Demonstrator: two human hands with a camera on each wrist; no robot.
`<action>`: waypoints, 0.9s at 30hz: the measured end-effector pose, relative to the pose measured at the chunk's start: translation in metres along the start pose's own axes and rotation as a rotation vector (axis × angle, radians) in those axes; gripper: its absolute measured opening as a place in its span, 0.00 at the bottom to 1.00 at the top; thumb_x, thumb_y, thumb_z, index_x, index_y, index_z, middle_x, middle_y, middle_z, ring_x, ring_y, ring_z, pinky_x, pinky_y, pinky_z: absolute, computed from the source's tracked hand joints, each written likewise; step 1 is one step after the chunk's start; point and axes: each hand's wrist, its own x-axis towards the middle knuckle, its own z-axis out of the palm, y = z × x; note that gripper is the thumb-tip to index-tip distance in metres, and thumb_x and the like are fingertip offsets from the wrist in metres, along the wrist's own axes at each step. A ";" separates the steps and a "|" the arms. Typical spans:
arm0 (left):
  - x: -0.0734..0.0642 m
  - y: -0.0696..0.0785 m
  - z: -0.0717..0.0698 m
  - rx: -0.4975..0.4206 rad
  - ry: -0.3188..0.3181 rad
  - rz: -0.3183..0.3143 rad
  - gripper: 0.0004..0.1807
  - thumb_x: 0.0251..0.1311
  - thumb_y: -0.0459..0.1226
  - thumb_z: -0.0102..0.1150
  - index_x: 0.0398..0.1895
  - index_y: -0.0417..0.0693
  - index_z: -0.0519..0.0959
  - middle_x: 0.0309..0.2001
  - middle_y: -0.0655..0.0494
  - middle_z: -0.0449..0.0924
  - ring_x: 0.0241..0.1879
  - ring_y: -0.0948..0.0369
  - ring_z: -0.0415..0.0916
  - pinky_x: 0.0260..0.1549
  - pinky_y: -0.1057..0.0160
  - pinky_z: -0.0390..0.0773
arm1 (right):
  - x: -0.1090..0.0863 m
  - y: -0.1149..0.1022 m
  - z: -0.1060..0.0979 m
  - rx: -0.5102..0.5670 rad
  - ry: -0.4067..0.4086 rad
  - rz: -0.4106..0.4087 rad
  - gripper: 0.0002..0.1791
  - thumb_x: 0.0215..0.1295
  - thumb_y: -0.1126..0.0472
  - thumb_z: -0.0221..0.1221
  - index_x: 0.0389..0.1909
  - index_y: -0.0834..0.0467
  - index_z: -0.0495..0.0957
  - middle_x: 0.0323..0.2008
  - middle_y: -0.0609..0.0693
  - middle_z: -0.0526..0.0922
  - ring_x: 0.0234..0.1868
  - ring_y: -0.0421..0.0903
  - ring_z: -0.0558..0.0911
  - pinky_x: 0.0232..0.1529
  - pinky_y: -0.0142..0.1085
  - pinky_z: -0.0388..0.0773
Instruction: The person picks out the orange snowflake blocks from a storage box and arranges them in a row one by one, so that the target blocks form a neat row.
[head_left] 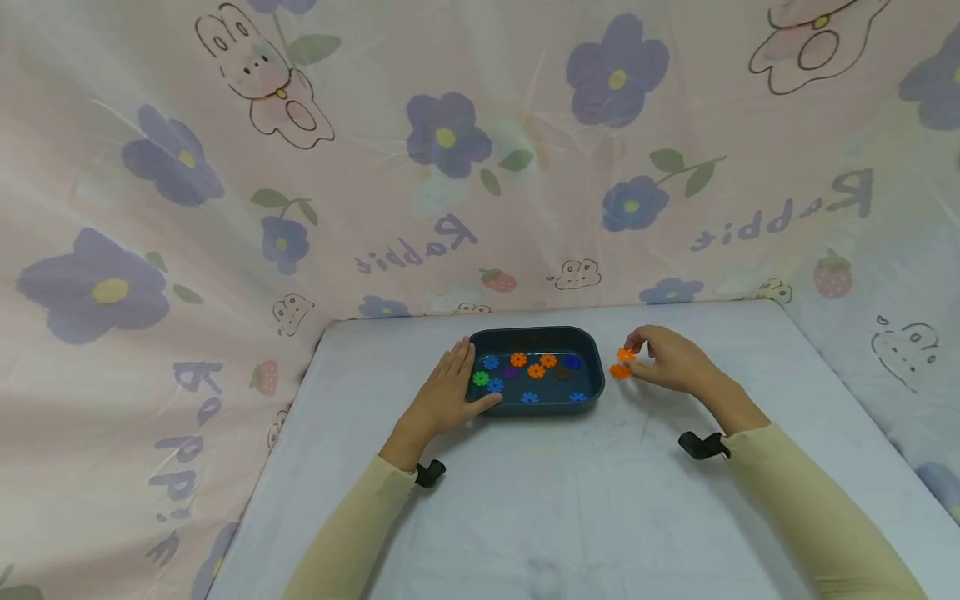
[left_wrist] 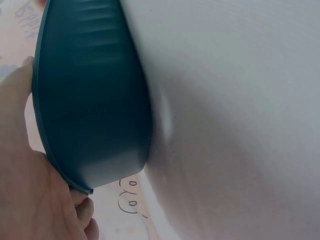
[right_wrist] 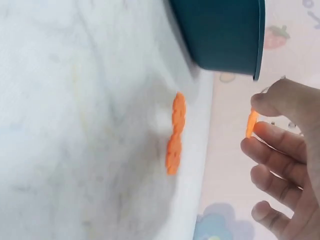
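Note:
A dark teal tray (head_left: 540,409) stands on the white table, holding several notched plastic snowflake discs in blue, orange, green, purple and brown. My left hand (head_left: 446,393) rests on its left end, fingers straight along that side and thumb across the front rim. The left wrist view shows the hand (left_wrist: 37,185) against the rim. To the right of the tray, my right hand (head_left: 670,360) pinches an orange snowflake disc (right_wrist: 251,123) between thumb and fingertips, above the tabletop. Below it lie two orange snowflake discs (right_wrist: 174,152) end to end on the table.
The white tabletop (head_left: 570,500) extends in front of the tray and to both sides. A patterned cloth (head_left: 525,217) hangs behind and at the sides. A black mount (head_left: 701,445) sits at the right wrist, and another (head_left: 431,473) at the left.

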 end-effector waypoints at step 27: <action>0.001 -0.001 0.003 0.016 0.007 -0.001 0.64 0.70 0.76 0.44 0.88 0.40 0.37 0.89 0.46 0.30 0.88 0.51 0.31 0.85 0.50 0.37 | -0.013 0.044 0.008 0.058 -0.084 0.172 0.19 0.67 0.58 0.71 0.50 0.67 0.80 0.45 0.59 0.84 0.41 0.54 0.78 0.46 0.52 0.80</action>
